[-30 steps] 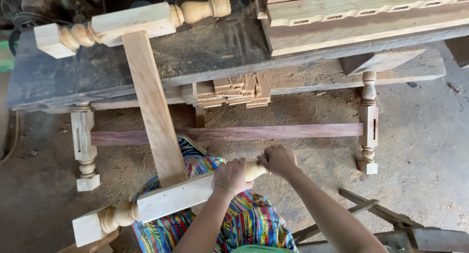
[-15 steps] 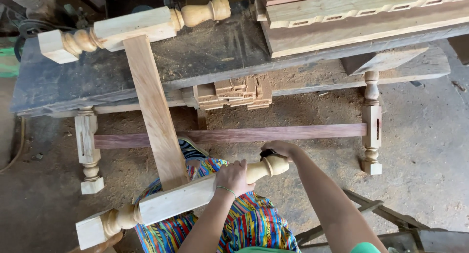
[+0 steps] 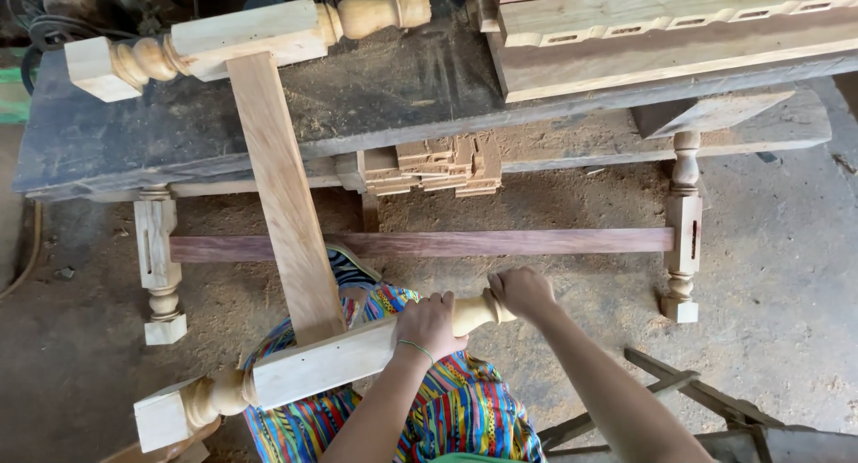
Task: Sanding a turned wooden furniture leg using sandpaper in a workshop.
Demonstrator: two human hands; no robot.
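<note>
Near turned leg (image 3: 322, 365) lies across the person's lap, left hand (image 3: 429, 324) on it, right hand (image 3: 521, 291) at its right tip. Flat rail (image 3: 286, 195) runs from it up to far turned leg (image 3: 241, 38) on the surface (image 3: 134, 150). Slotted boards (image 3: 679, 25) on surface right. Small blocks (image 3: 438, 164) under its edge. Second frame (image 3: 429, 244) on floor (image 3: 769, 248) beyond hands

The turned leg (image 3: 340, 360) is pale cream wood, its plank (image 3: 286, 195) warmer tan. Beneath the leg, the skirt (image 3: 465, 418) carries bright multicoloured stripes. Beyond the leg, the rail (image 3: 500, 242) is reddish-brown and the worktop (image 3: 125, 150) dark grey.
</note>
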